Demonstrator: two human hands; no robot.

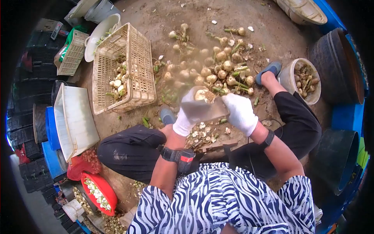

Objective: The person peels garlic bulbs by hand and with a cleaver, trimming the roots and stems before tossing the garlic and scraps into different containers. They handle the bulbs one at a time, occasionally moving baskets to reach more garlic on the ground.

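A garlic bulb with tan roots is gripped in my white-gloved left hand, whose fingers are partly hidden. My right hand, gloved too, is closed round the handle of a cleaver. The broad blade lies across in front of my left hand, just below the bulb, slightly blurred. Beyond my hands a heap of garlic bulbs with roots and green stem stubs spreads over the floor. Pale trimmings lie on the ground between my legs.
At the left a plastic crate stands tilted with several bulbs inside, near a white tub. A red basin holds white and green pieces. Right of my foot is a white bucket of bulbs, with dark barrels behind.
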